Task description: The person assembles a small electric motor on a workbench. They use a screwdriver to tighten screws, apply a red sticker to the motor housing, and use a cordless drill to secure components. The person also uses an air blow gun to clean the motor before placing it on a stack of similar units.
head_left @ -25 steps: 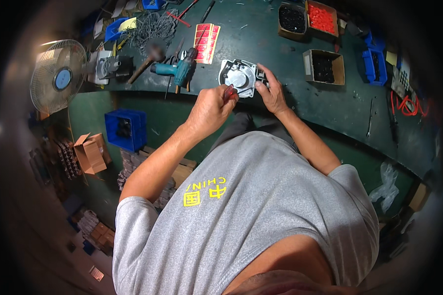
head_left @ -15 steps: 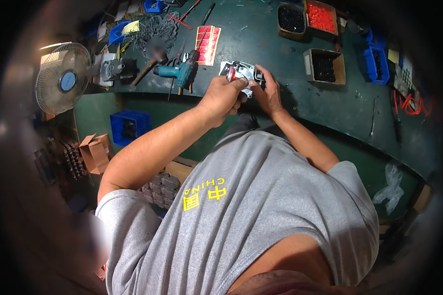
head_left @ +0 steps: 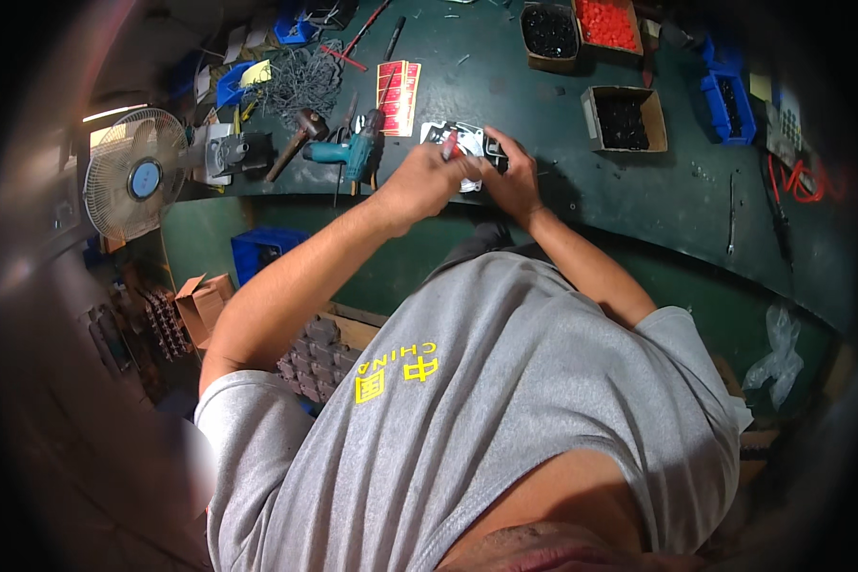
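Note:
A silver metal assembly with dark parts [head_left: 467, 177] lies at the front edge of the green bench. My left hand [head_left: 423, 184] is closed over its left and near side. A small red piece with a pale tip [head_left: 451, 143] sticks up at the left fingers; its kind is not clear. Around the assembly's right side curls my right hand [head_left: 517, 179], its index finger along the far edge and its thumb near the left fingertips. Both hands cover much of the assembly.
Left on the bench lie a teal power drill [head_left: 353, 153], a hammer [head_left: 300, 138], red label sheets [head_left: 397, 98] and tangled wire [head_left: 300, 84]. A fan [head_left: 135, 176] stands at far left. Cartons of black parts [head_left: 627, 119] and red parts [head_left: 607, 23] sit right, beside a blue bin [head_left: 729, 107].
My left hand has shifted and turned over the assembly, with its fingers now nearer the right thumb. The red piece stands more upright. My right hand stays at the right side. The whole view has shifted slightly.

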Motion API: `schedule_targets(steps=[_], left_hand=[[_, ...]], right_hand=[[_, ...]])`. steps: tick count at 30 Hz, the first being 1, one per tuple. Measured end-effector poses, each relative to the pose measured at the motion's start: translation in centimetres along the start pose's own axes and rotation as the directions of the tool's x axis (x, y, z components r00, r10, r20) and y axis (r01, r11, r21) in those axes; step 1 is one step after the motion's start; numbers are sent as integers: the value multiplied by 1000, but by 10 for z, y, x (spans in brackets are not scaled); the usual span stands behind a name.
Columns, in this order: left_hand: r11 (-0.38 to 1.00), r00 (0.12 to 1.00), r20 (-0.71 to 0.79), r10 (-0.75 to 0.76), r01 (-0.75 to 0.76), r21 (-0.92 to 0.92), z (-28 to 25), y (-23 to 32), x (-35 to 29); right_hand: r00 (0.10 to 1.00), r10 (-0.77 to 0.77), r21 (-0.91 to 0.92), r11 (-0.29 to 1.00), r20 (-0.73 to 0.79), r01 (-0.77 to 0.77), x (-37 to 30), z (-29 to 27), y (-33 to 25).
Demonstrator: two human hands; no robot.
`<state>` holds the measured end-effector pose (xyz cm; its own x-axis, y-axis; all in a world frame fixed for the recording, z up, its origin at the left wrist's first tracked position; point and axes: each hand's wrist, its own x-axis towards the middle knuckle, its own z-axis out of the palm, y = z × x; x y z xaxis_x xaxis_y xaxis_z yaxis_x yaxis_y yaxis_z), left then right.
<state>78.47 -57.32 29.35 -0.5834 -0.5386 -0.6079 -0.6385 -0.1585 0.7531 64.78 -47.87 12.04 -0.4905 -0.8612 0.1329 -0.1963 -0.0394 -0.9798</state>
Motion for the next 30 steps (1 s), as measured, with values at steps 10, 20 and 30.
schedule_targets(steps=[10, 20, 30], left_hand=[[1000, 942, -336, 0, 9, 25, 4, -36, -66], [999, 931, -366, -1, 17, 42, 7, -58, -73], [993, 929, -367, 39, 6, 121, 1, -52, -71]], right_hand=[[998, -66, -10, 998, -15, 65, -4, 0, 2], [999, -51, -11, 999, 2, 51, -4, 0, 0], [998, -65, -15, 998, 0, 65, -4, 1, 0]])
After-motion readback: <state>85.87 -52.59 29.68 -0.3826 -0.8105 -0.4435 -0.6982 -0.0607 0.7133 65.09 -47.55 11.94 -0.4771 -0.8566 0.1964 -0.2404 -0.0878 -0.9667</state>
